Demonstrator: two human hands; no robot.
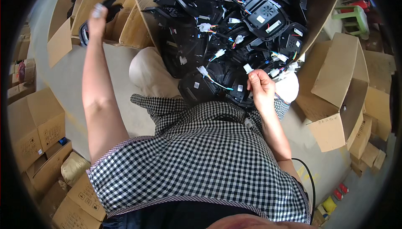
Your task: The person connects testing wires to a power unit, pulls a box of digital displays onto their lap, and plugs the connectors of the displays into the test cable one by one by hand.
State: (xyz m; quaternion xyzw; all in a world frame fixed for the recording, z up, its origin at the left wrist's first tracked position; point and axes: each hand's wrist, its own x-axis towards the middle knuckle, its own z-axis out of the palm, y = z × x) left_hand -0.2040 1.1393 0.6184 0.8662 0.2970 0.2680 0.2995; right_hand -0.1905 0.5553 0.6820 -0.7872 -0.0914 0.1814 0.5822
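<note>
My left hand [97, 22] reaches out at the upper left, over an open carton. It is blurred but looks closed on a black plastic unit [112, 8], parts of which show beyond the fingers. Close to my body, at the near right side of the big carton, my right hand [262, 89] is closed, its thumb and finger pinching a white plug connector [248, 68]. Around that hand lie many black plastic units [267, 16] with coloured wires and white connectors, heaped in the big carton [144, 15]. Whatever lies beneath my right palm is hidden.
An open carton [63, 40] stands at the upper left, under my left hand. More open cartons [341, 74] stand on the right, and others [35, 120] on the left beside a tan bundle [75, 168]. A green stool [356, 20] is at the far right. A black cable [310, 179] runs beside me.
</note>
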